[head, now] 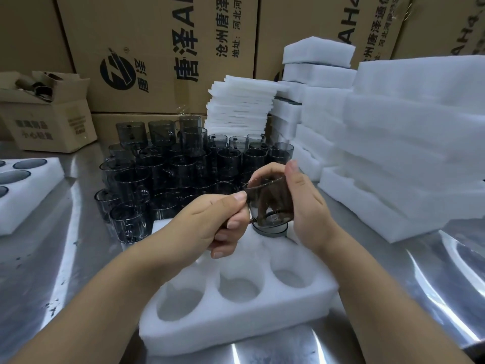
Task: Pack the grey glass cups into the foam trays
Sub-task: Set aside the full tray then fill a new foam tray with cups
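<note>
A white foam tray [199, 321] with round holes lies on the steel table in front of me. Both hands hold one grey glass cup [273, 200] tilted above the tray's far right corner. My left hand [210, 222] pinches the cup's handle. My right hand [307, 203] wraps its fingers round the cup's body. Just under the held cup, a second grey cup [270, 229] sits in the tray's far right hole. Three near holes stand hollow. Behind the tray stand several stacked grey cups [170, 166].
Stacks of foam trays [409, 143] rise at the right, and thin foam sheets [241, 101] are piled at the back. A filled foam tray [23, 203] lies at the left. Cardboard boxes [157, 48] wall off the rear; a small open box [49, 114] sits far left.
</note>
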